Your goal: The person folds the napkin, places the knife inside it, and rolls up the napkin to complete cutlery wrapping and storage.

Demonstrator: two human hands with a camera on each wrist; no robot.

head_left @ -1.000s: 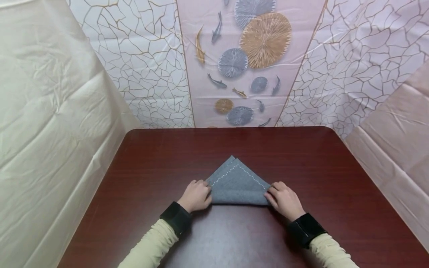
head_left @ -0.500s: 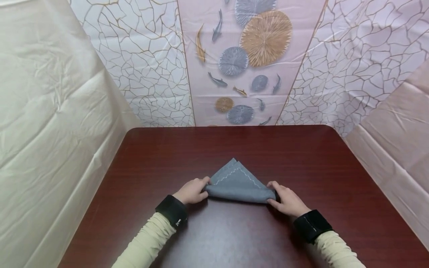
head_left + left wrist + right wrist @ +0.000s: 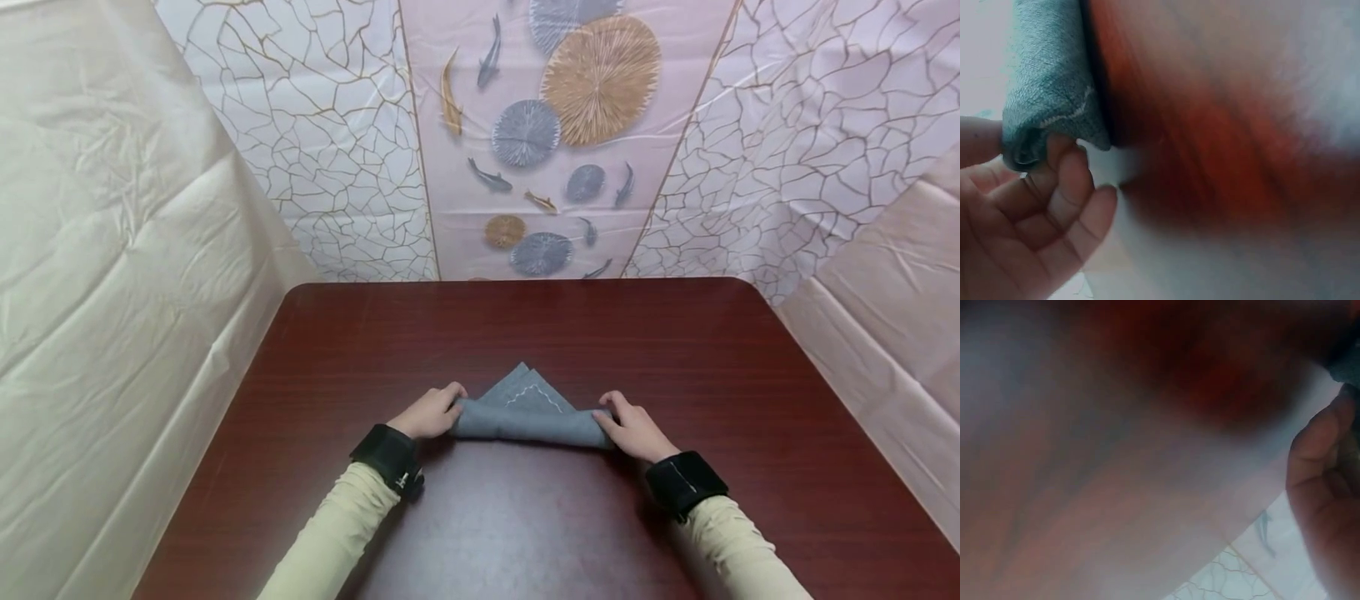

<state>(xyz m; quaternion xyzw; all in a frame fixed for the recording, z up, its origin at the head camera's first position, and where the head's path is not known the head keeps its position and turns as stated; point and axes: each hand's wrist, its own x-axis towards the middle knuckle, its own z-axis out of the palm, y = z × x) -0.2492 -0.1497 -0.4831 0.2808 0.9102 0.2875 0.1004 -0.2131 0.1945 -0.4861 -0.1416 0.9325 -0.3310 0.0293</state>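
A grey-blue cloth (image 3: 532,423) lies on the table, its near edge rolled into a thick tube and its far part a flat triangle with a white wavy stitched line. My left hand (image 3: 429,412) grips the roll's left end between thumb and fingers. In the left wrist view, the cloth's (image 3: 1050,62) coiled end shows between the thumb and curled fingers of that hand (image 3: 1035,219). My right hand (image 3: 636,427) holds the roll's right end. Only a corner of the cloth (image 3: 1344,362) and part of the right hand (image 3: 1322,469) appear in the right wrist view.
The dark red-brown table (image 3: 525,517) has rounded far corners and a glossy patch near the front. Behind it hangs a patterned curtain (image 3: 525,200) with fish and round motifs. Pale cloth walls (image 3: 135,333) stand at both sides. Black bands (image 3: 386,457) circle both wrists.
The cloth's near edge has been rolled away from me into a thicker tube, covering more of the stitched triangle. Both hands have shifted slightly forward with it.
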